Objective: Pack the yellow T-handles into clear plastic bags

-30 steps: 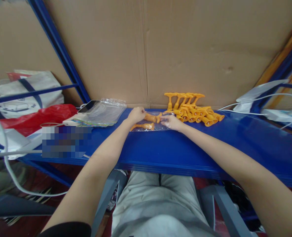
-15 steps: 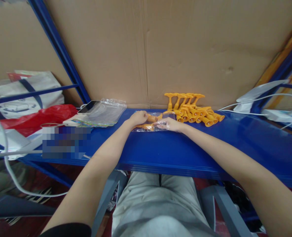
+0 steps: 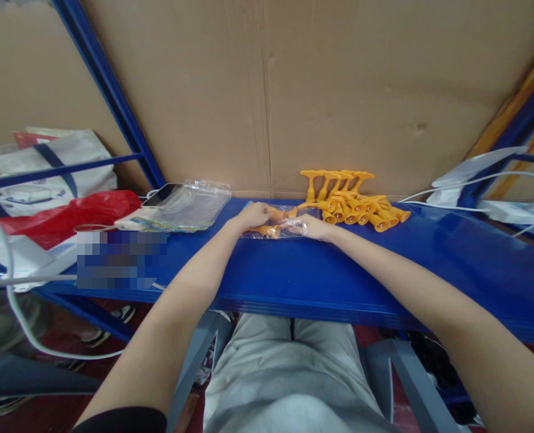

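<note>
A clear plastic bag lies on the blue table between my hands, with orange T-shaped plastic pieces inside it. My left hand is closed on the bag's left end, its fingertips by an upper orange piece. From the right, my right hand grips the bag with shiny film around its fingers, which touch or nearly touch the orange pieces. Behind it on the right, more orange T-shaped pieces with flared hollow ends are heaped, several of them standing upright in a row.
Flat clear bags are stacked at the left, with a phone beside them. A red plastic bag and a white tote sit farther left. White cables run at the right. Cardboard stands behind the table.
My right fingers have shifted slightly over the bag and its orange pieces. My left hand has barely moved. At lower left, another person's shoe has come into clearer view.
</note>
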A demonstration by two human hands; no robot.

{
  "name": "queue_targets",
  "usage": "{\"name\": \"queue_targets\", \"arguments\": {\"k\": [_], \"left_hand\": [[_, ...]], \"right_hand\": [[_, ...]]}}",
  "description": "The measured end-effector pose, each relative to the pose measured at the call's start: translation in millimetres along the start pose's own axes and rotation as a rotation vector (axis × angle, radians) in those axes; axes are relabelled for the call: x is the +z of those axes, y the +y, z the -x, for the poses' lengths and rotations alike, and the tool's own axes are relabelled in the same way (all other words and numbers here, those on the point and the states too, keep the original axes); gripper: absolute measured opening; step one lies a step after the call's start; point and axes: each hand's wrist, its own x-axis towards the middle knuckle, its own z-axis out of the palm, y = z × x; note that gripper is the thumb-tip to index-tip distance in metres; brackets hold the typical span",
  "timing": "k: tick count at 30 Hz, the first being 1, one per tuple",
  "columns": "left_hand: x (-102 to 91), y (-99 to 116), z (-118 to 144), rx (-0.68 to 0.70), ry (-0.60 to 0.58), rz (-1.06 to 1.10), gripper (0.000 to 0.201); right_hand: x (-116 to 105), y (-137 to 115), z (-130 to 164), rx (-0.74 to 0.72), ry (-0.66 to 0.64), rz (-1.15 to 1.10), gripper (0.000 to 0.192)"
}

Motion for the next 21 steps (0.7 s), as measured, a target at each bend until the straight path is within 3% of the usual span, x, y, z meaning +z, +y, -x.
{"name": "queue_targets", "arguments": {"k": [6,13,17,21], "left_hand": [[-0.8,3,0,-0.007,-0.005,-0.101,0.027],[-0.6,-4,-2,-0.069,0.007,-0.162,0.033],[-1.5,-16,-4,-0.124,0.059,-0.196,0.034],[-0.3,-28,-6,-0.184,0.104,-0.225,0.036]], "right_hand": [[-3,3,-1,0.072,0.086,0.146,0.031],[-11,-33,14,0.108,0.094,0.843,0.029],[-19,-47,20,0.283,0.227,1.064,0.036],[-28,-38,24,0.445,0.302,1.131,0.040]]}}
